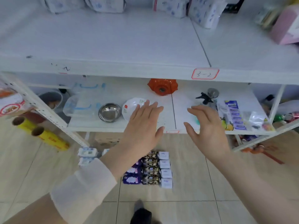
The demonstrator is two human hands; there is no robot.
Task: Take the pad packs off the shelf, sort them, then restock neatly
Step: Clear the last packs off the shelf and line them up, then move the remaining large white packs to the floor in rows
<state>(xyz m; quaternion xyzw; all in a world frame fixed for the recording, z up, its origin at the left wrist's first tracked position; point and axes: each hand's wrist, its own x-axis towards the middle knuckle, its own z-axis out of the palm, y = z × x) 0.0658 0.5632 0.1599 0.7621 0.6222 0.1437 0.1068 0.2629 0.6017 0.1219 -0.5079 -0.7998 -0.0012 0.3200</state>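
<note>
head view: both hands, left (pixel 142 126) and right (pixel 208 128), spread empty above floor packs (pixel 150 170).

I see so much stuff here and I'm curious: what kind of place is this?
Probably a small shop or its stockroom. White shelves carry a handwritten number label, pad packs lie in sorted rows on the floor, and a steel bowl sits among household goods on the lower shelf.
</note>
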